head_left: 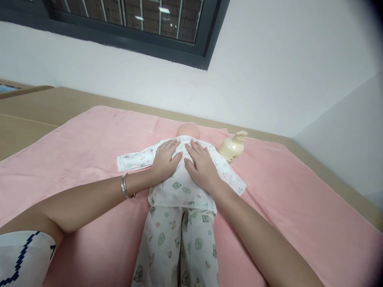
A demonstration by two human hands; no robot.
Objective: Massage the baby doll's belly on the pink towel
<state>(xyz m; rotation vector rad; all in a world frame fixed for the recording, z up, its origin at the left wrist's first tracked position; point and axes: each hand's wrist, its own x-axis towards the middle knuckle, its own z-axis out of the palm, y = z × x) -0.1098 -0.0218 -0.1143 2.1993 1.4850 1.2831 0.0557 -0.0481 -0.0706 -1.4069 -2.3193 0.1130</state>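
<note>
A baby doll point(182, 195) in white printed pyjamas lies along the middle of a pink cloth, its head away from me and its legs toward me. My left hand point(166, 160) rests flat on the left of the upper torso, fingers stretched toward the head. On the right of the torso lies my right hand point(202, 164), also flat, its thumb close to the left one. Only the rounded top of the doll's head point(188, 130) shows, and no face is visible. A cream pump bottle point(232, 147) stands beside the doll's right-hand sleeve.
The pink cloth point(269, 191) covers much of a wooden surface point(36, 107). Behind it rises a white wall point(254, 71) with a dark-framed barred window point(167, 44). Another wall meets it at the right.
</note>
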